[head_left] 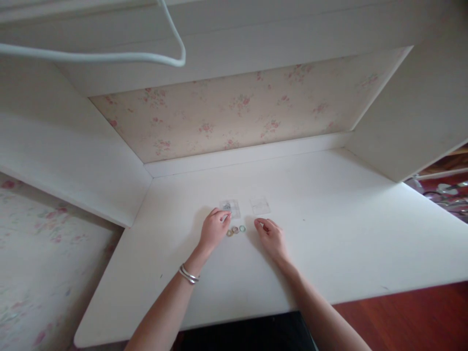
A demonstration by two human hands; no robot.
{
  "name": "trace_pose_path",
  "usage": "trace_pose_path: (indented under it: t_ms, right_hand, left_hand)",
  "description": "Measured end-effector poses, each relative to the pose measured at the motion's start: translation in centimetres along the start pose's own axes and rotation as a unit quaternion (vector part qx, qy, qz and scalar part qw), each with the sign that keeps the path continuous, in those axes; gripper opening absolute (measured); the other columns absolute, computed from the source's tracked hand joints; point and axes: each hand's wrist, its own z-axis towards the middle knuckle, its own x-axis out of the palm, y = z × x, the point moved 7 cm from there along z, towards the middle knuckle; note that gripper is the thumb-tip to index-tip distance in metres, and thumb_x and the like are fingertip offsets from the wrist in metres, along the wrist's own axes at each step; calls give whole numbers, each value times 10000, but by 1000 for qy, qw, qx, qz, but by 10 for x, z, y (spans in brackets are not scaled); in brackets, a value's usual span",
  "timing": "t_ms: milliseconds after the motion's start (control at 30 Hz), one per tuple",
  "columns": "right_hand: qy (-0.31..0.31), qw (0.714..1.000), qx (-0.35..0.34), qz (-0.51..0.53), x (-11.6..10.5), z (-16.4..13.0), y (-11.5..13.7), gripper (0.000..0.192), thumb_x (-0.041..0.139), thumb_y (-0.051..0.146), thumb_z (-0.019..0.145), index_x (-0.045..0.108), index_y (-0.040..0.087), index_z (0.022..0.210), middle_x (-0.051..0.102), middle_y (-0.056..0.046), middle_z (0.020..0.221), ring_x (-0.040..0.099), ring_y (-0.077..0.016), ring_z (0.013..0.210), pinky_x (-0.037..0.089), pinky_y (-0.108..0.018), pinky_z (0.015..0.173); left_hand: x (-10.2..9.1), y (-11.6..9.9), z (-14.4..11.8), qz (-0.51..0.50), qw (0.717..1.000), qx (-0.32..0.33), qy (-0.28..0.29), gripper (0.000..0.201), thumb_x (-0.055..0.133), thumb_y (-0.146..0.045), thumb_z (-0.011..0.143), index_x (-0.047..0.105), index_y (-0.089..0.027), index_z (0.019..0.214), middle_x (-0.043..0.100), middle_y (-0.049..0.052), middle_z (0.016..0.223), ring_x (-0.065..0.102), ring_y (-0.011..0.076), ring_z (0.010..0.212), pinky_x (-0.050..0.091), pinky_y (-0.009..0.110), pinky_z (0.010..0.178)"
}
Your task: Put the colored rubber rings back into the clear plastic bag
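- Left hand: resting on the white desk, fingers curled, fingertips pinching the near-left corner of a small clear packet. The packet lies flat at 1 o'clock from the hand and shows faint dark print.
- Right hand: palm down on the desk, fingers loosely bent and close together, holding nothing. Fingertips point toward 11 o'clock.
- Second clear packet: flat on the desk at 11 o'clock from the right hand, apart from its fingertips, and just beside the first packet at its 3 o'clock.
- Three small rings: in a short row on the desk between the two hands, touching or nearly touching one another. The row sits at 3 o'clock from the left hand, just beside its fingers, and at 6 o'clock from the held packet. Colours look brownish to pale green; finer detail is too small to tell.
- Silver bangles: on the left wrist.
- Floral wallpaper panel: back of the desk alcove, at 12 o'clock.
- White hanger: top-left of view, overhead.
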Motion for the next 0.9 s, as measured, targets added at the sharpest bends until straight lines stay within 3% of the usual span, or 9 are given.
trace_pose_path:
  t_ms: [300, 433, 567, 700, 900]
  right_hand:
    - [-5, 1000, -1, -3, 1, 2, -1, 337, 444, 437, 867, 695, 213, 868, 651, -22, 743, 533, -128, 604, 398, -242, 592]
    - [-1, 1000, 4, 5, -1, 2, -1, 353, 448, 451, 866, 697, 202, 873, 653, -30, 748, 534, -129, 605, 402, -240, 592]
    - [12, 1000, -14, 0, -1, -1, 3, 351, 441, 445, 878, 688, 196, 877, 630, -26, 718, 516, -126, 582, 396, -236, 571]
    - [68, 994, -72, -39, 10, -11, 22, 322, 417, 397, 903, 681, 211, 896, 618, -21, 719, 523, -115, 577, 390, -224, 562]
    - [205, 941, -205, -176, 40, -27, 69, 270, 421, 271, 901, 637, 271, 1063, 662, -19, 853, 601, -150, 743, 419, -242, 668]
  left_hand:
    - [27, 9, 47, 41, 997, -57, 19, 211, 513, -282, 849, 694, -217, 938, 639, 39, 910, 600, 138, 771, 451, 250, 767]
    - [18, 16, 42, 24, 998, -53, -2, 232, 509, -276, 847, 676, -202, 989, 642, 49, 943, 596, 141, 778, 453, 256, 777]
    - [-5, 25, 11, -18, 998, -45, -48, 235, 478, -285, 864, 661, -192, 980, 635, 50, 903, 572, 146, 763, 455, 265, 752]
    - [-10, 35, -41, -74, 994, -79, -11, 220, 483, -258, 854, 647, -201, 990, 611, 35, 871, 559, 135, 722, 459, 266, 726]
    - [-11, 47, -102, -149, 979, -141, 23, 227, 467, -279, 866, 651, -200, 974, 611, 45, 914, 568, 141, 751, 468, 267, 700]
